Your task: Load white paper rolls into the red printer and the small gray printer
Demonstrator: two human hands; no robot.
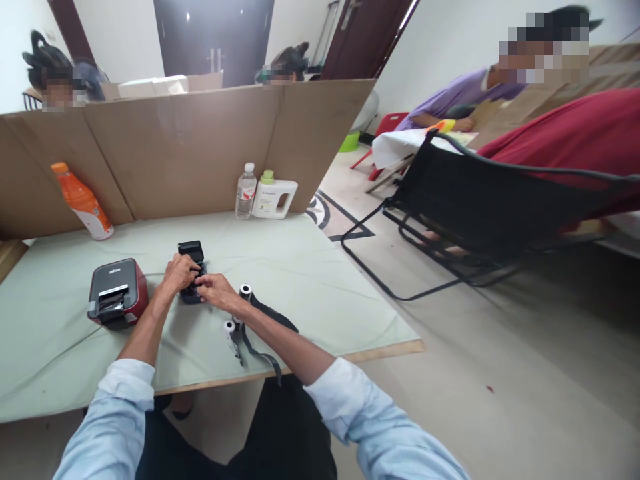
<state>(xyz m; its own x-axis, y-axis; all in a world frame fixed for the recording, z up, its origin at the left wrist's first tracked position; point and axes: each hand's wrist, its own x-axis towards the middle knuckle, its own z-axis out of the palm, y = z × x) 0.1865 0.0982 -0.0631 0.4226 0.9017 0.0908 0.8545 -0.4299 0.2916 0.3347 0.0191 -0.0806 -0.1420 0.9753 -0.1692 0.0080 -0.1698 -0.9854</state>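
Left hand: the left hand (179, 273) rests on the left side of a small black device (192, 270), fingers curled over its edge and gripping it.
Right hand: the right hand (216, 289) lies at the near right corner of the same device, fingertips pinched against it; whether they hold a separate small part cannot be told.
Black device: it sits on the table (310, 287) directly between and beneath the two hands, its upper end with a raised flap showing beyond the knuckles, its lower end hidden by the fingers.
Ribbon rolls: two small white-cored rolls (245, 291) with a black ribbon (265, 333) trailing between them lie just beside the right wrist, on the near side, the ribbon running to the table's front edge.
Label printer: a red and black printer (118, 292) stands on the table just left of the left forearm, apart from the device.
Table: covered with a pale green sheet, backed by a cardboard screen (190, 147).
Bottles: an orange bottle (83, 202) leans at the far left against the cardboard; a clear water bottle (245, 191) and a white jug (275, 197) stand together at the far right, well apart from the hands.
Surroundings: a black folding chair (475, 213) stands on the floor to the right; another person in a purple top (460, 97) sits at a far table.
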